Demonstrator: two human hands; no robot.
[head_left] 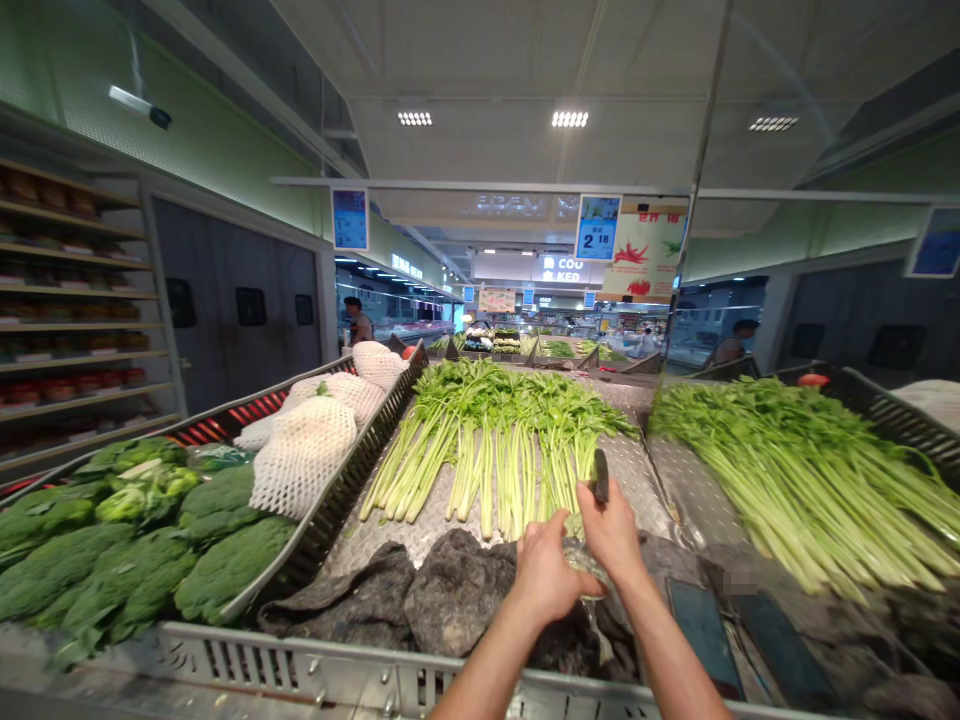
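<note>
My right hand (pixel 611 530) is closed around a tool with a black handle (pixel 601 476). The handle's end sticks up past my fingers, and the rest of the tool is hidden. Just left and nearer to me, my left hand (pixel 541 572) curves its thumb and fingers around a pale green piece (pixel 586 566), whose kind I cannot make out. Directly beyond both hands, celery stalks (pixel 487 470) lie in a row, leaves away from me, on a patterned metal sheet (pixel 626 470). Crumpled dark grey cloth (pixel 454 592) lies under and left of my hands.
Left of the celery, a black crate wall (pixel 360 450) borders broccoli (pixel 127 565) and produce in white foam nets (pixel 306 450). A slotted rail (pixel 247 665) runs along the front. At right, a mirror (pixel 795 480) reflects the celery; a dark flat slab (pixel 703 640) lies beside it.
</note>
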